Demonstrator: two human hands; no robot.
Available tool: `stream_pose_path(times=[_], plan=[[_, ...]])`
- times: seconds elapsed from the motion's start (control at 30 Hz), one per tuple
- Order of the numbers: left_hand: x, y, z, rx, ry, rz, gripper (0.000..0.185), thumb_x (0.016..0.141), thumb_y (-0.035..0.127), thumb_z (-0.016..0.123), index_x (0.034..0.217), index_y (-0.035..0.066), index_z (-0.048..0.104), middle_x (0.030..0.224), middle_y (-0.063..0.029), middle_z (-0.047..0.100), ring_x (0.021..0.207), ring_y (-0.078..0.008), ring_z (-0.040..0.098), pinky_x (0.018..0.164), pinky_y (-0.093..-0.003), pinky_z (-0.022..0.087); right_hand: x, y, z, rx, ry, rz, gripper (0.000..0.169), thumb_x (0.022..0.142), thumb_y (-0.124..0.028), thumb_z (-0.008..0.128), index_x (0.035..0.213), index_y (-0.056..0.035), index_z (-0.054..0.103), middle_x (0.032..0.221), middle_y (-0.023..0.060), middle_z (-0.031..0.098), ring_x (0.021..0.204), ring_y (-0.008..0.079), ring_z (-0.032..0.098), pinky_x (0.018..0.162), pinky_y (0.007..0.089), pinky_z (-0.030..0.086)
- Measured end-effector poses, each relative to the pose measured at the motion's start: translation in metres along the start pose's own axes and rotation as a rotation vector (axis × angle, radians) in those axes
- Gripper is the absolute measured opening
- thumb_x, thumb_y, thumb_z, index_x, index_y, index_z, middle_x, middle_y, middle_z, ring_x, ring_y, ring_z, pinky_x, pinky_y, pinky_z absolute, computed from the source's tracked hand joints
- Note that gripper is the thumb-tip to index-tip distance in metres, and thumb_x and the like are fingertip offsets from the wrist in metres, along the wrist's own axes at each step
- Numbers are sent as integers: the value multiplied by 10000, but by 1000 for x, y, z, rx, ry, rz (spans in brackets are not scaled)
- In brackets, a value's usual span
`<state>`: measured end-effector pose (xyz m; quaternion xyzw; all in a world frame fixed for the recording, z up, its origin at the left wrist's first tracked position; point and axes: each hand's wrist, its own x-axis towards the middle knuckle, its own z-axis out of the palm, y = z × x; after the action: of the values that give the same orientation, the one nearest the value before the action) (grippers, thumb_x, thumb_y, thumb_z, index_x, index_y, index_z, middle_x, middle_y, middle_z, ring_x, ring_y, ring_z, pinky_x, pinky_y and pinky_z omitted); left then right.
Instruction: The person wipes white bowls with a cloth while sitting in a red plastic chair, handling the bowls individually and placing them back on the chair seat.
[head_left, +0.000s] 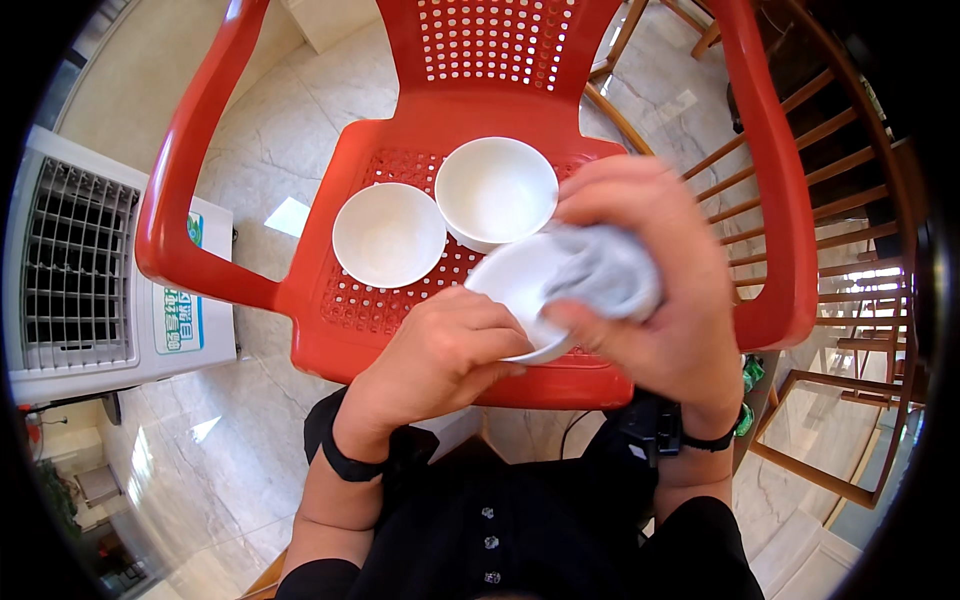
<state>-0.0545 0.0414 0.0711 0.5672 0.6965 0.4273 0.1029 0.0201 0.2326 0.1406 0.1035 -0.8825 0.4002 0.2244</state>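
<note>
My left hand grips the near rim of a white bowl, which is held tilted above the front of a red plastic armchair's seat. My right hand, blurred, holds a bunched grey cloth against the inside and right rim of that bowl. Two more white bowls rest upright on the perforated seat: a smaller-looking one at the left and another farther back, just behind the held bowl. The cloth and my right hand hide the held bowl's right side.
Red armrests rise at the left and right of the seat, with the perforated backrest beyond. A white air cooler stands at the left. Wooden slatted furniture is at the right, on a marble-look floor.
</note>
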Motion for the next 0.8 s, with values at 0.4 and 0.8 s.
stream_pose_path(times=[0.4, 0.8], plan=[[4, 19, 2, 678, 416, 336, 146, 650, 103, 687, 775, 153, 629, 806, 24, 628, 847, -170, 607, 919, -409, 446, 5, -5, 15, -450, 108, -4, 443, 627, 40, 694, 1050, -46, 597, 1060, 137, 580, 964, 321, 575, 819, 382, 483], [10, 22, 9, -1333, 353, -391, 1090, 682, 735, 618, 1431, 32, 252, 1437, -165, 313, 1306, -289, 383, 1041, -426, 391, 1, -4, 26, -54, 51, -6, 517, 634, 64, 688, 1126, -58, 585, 994, 126, 608, 860, 295, 620, 735, 348, 528]])
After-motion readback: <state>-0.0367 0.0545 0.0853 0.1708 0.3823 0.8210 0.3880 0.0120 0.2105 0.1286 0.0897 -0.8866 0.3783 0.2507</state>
